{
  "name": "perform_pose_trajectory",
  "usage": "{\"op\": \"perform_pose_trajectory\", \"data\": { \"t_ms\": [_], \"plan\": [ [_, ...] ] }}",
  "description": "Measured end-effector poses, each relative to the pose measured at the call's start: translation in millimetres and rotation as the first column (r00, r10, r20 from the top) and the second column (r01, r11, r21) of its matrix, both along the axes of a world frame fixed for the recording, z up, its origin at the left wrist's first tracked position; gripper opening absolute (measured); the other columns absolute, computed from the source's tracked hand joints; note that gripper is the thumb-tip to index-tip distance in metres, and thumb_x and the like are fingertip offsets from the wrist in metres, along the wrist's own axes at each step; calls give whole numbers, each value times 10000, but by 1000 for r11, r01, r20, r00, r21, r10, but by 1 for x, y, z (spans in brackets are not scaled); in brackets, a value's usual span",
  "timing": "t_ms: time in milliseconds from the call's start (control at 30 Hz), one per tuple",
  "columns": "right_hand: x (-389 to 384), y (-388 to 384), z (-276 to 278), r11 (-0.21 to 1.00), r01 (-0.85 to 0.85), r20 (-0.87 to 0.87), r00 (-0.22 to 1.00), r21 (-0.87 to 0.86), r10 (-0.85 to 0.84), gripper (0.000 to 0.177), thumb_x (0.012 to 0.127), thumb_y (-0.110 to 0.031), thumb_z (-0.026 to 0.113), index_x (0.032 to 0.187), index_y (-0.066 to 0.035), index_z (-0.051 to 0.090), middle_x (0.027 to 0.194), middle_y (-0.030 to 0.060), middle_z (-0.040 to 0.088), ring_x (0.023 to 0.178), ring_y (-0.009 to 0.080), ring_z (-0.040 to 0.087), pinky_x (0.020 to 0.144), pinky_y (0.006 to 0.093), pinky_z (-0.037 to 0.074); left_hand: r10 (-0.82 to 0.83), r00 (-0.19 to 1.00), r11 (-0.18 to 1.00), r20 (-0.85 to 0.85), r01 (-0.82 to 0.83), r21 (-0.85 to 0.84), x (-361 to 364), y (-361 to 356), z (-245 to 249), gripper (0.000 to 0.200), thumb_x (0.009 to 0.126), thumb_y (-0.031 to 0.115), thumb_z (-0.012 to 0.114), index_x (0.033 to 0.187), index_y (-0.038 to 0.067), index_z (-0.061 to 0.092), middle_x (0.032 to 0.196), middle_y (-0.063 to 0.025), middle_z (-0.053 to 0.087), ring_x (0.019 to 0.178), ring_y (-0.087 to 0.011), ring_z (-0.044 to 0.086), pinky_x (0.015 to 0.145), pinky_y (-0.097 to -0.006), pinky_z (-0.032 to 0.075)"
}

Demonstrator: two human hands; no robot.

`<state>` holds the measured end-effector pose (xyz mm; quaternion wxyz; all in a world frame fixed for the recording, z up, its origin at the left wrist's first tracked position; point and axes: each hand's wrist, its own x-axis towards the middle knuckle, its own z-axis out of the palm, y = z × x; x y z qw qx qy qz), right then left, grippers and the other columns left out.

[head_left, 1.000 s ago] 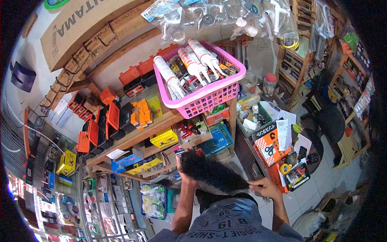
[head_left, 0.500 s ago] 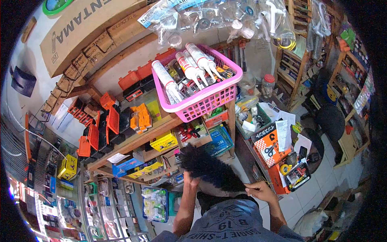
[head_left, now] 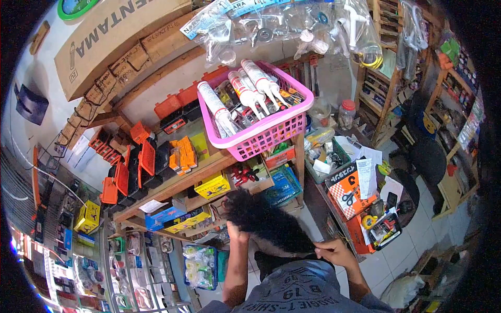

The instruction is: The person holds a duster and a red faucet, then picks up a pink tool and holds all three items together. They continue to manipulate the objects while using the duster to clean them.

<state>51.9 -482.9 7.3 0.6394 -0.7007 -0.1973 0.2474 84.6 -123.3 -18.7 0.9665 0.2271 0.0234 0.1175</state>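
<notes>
A black feather duster lies across the space in front of my chest, with its fluffy head toward the wooden shelf. My left hand presses into the feathers at the head's lower left side. My right hand is closed around the handle end at the lower right. The handle itself is mostly hidden by the feathers and my fingers. The duster's tip is close to the yellow boxes and red items on the shelf's middle level.
A pink basket of sealant tubes sits on the wooden shelf top, beside orange and black cases. Bagged fittings hang overhead. A cluttered counter with an orange scissors box stands to the right. A glass display case is at lower left.
The duster's head has shifted left and slightly up toward the shelf, and my left hand moved with it. My right hand stays on the handle end.
</notes>
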Motion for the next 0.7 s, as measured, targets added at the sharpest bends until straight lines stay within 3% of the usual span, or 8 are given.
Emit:
{"op": "perform_pose_trajectory", "data": {
  "t_ms": [67, 200, 267, 400, 433, 500, 600, 700],
  "plan": [
    [-3, 4, -6, 1000, -18, 9, 1000, -20, 18, 293, 905, -92, 632, 1184, -4, 636, 788, 69, 695, 715, 91, 620, 679, 249, 494, 84, 991, 977, -103, -102, -189, 3, -2, 3, 436, 973, 356, 453, 1290, 66, 530, 1291, -117, 567, 1204, -295, 517, 1074, -439, 369],
    [-6, 14, 4, 988, 65, 4, 998, -142, -65, 288, 901, -110, 634, 1178, -33, 648, 858, 103, 717, 747, 113, 643, 694, 261, 500, 86, 995, 977, 40, -77, -197, 12, -25, 64, 432, 977, 378, 427, 1293, 101, 528, 1316, -97, 549, 1198, -290, 509, 1057, -447, 385],
    [-8, 17, 9, 973, 128, 101, 989, -194, -110, 290, 903, -137, 632, 1181, -58, 651, 914, 124, 723, 762, 122, 652, 697, 270, 501, 89, 995, 996, 44, -88, -30, 13, -33, 93, 439, 984, 407, 414, 1282, 106, 527, 1326, -94, 534, 1207, -298, 493, 1058, -457, 376],
    [-6, 18, 5, 976, 72, 179, 983, -206, -34, 297, 907, -153, 628, 1190, -66, 645, 930, 134, 720, 757, 119, 646, 697, 277, 501, 82, 971, 992, 223, -58, -113, 28, -33, 85, 496, 1000, 461, 353, 1323, 112, 494, 1310, -130, 546, 1209, -328, 512, 1066, -484, 359],
    [-7, 18, 8, 970, 140, 168, 980, -198, -108, 300, 908, -159, 628, 1192, -62, 642, 933, 136, 720, 762, 117, 644, 700, 278, 500, 203, 979, 972, 21, -204, 115, 25, -36, 84, 487, 1004, 449, 347, 1326, 113, 492, 1318, -127, 543, 1208, -314, 515, 1069, -474, 358],
    [-7, 15, 8, 959, 207, 150, 972, -193, -180, 304, 909, -165, 629, 1193, -58, 639, 936, 137, 720, 767, 115, 642, 704, 279, 500, 204, 978, 970, 41, -207, 124, 29, -37, 77, 488, 1007, 447, 341, 1334, 113, 482, 1323, -126, 538, 1209, -310, 515, 1068, -472, 360],
    [-6, 9, 2, 980, 7, 52, 999, -200, 4, 311, 909, -175, 635, 1198, -60, 637, 939, 145, 719, 758, 117, 628, 704, 280, 499, 133, 982, 977, 132, -152, 150, 45, -26, 43, 488, 1014, 435, 324, 1356, 112, 453, 1321, -125, 539, 1218, -303, 510, 1066, -464, 365],
    [-7, 11, 12, 960, 218, 196, 963, -177, -183, 315, 910, -173, 635, 1202, -55, 633, 954, 153, 717, 741, 123, 617, 699, 282, 500, 218, 975, 963, 34, -221, 153, 48, -38, 72, 507, 1019, 459, 270, 1400, 145, 385, 1381, -153, 483, 1145, -341, 523, 976, -511, 403]
  ]
}}
